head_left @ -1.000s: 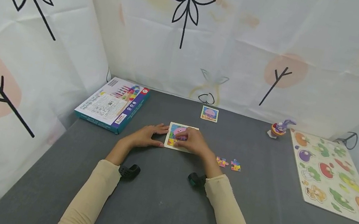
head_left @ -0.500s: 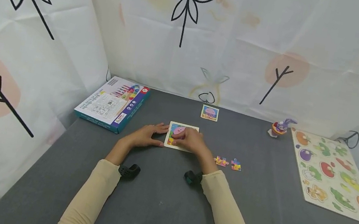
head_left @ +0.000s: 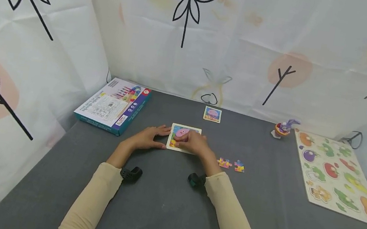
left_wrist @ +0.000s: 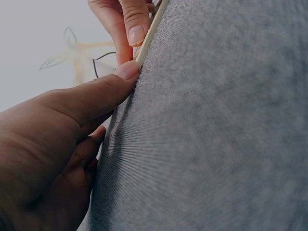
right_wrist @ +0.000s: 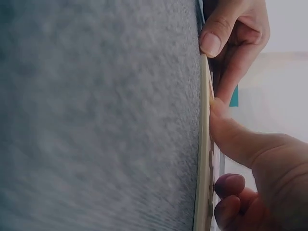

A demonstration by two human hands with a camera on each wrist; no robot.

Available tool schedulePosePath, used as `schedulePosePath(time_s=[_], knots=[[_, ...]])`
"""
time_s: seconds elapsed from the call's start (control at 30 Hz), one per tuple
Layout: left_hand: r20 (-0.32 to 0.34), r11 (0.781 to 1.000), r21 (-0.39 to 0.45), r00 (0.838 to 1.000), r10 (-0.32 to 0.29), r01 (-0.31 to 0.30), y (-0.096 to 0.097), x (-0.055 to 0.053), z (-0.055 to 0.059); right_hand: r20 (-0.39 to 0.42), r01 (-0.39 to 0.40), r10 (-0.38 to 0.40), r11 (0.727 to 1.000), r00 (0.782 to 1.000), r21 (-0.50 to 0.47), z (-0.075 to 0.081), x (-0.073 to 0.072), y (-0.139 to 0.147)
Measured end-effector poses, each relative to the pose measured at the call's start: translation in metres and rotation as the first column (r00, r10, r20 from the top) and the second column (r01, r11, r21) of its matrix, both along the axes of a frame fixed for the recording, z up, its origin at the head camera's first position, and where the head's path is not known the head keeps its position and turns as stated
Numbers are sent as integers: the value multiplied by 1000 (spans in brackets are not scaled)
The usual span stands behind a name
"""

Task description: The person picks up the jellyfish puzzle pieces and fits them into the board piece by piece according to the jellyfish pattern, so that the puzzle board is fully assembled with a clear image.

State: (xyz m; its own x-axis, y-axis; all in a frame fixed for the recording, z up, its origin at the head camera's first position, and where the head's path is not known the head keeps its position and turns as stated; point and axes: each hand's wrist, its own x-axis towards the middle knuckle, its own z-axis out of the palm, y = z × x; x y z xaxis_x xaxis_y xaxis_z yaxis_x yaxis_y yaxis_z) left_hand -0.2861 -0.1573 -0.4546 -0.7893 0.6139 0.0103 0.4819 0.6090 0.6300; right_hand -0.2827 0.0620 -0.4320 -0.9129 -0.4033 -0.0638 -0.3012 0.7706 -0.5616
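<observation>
A jigsaw puzzle (head_left: 181, 131) with a pink character lies in a pale tray frame (head_left: 169, 144) on the grey table, partly covered by my right hand (head_left: 194, 144). The right thumb (right_wrist: 228, 130) and bent fingers touch the puzzle's surface; whether a piece is between their tips is hidden. My left hand (head_left: 147, 138) rests at the frame's left side, its thumb (left_wrist: 108, 89) against the near corner and its fingers spread toward the far corner. Two loose puzzle pieces, a pink and yellow one (head_left: 224, 163) and a blue and yellow one (head_left: 239, 166), lie right of the right wrist.
A small picture card (head_left: 212, 114) lies behind the puzzle. At the back left is a flat box (head_left: 111, 105). A purple figurine (head_left: 283, 129) stands at the back right beside a vegetable peg board (head_left: 343, 178). Printed cloth (head_left: 137, 43) hangs behind the table.
My right hand has shifted slightly left and toward me over the puzzle. The left hand has stayed at the frame's edge. The head view has turned a little.
</observation>
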Motion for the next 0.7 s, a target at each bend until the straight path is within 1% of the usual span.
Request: schedulePosePath(time_s=[0.07, 0.1, 0.23, 0.33, 0.47, 0.53, 0.7], knots=[[1, 1000, -5, 1000, 3, -3, -1, 0, 1, -12, -22, 22, 1000, 1000, -12, -2, 0, 1], [2, 1000, -6, 1000, 4, -4, -1, 0, 1, -32, -35, 34, 999, 999, -21, -3, 0, 3], [10, 1000, -11, 1000, 1, -1, -1, 1, 0, -105, -76, 62, 988, 993, -132, -7, -1, 13], [24, 1000, -13, 1000, -1, 1, 0, 1, -1, -116, -78, 55, 975, 992, -208, -4, 0, 26], [27, 1000, -4, 1000, -11, 11, 1, 0, -1, -113, -39, 17, 980, 993, -197, 3, 2, 46], [22, 999, 6, 999, -33, 33, 1, 0, 0, -112, -18, -2, 983, 994, -182, 5, 4, 56], [27, 995, 6, 994, -103, 103, 4, 1, 3, -120, 27, -47, 987, 992, -161, 6, 9, 83]])
